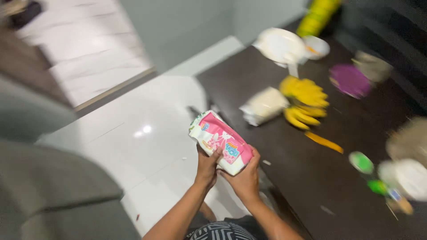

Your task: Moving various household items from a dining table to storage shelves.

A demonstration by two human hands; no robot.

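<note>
Both hands held one pink and white packet (219, 142) up over the white floor (147, 146), just beside the edge of the dark table (311, 169). The left hand (207, 168) gripped its near end from below, thumb laid across the printed face. The right hand (244, 178) clasped the same end from the other side, fingers wrapped underneath. The packet tilted away from the person, its far end free. On the table, well apart from the hands, lay yellow gloves (304, 100), a pale bundle (264, 106) touching them, a white plate (280, 46), a purple lid (350, 80) and a green cap (361, 162), all blurred.
</note>
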